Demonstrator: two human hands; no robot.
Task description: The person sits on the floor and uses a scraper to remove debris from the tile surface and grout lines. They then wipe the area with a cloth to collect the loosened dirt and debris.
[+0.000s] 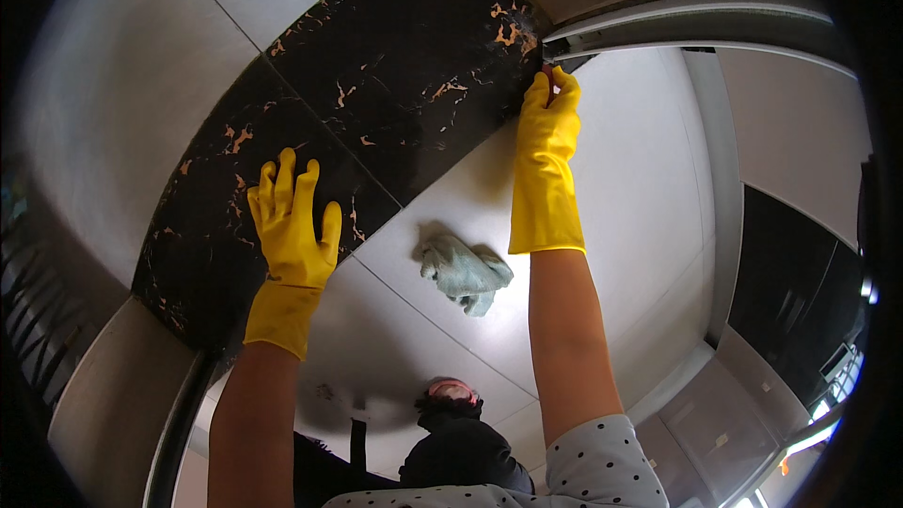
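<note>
My left hand [290, 230], in a yellow rubber glove, rests on the black marble-patterned floor strip [376, 56] with its fingers spread; nothing is in it. Reaching farther out, my right hand [549, 132] wears a matching glove. Its fingertips are pinched round a small reddish object [548, 71], mostly hidden, at the corner where the black strip meets the metal track [696, 28]. A crumpled grey-green cloth [466, 273] lies on the pale floor tiles between my forearms, touched by neither hand.
The track and a wall edge bound the far right. Beyond the pale tiles stand grey and black cabinets [785, 287]. A door frame post [179, 433] is at the lower left, near a dark slatted thing [42, 320]. My knee and foot [451, 390] are below.
</note>
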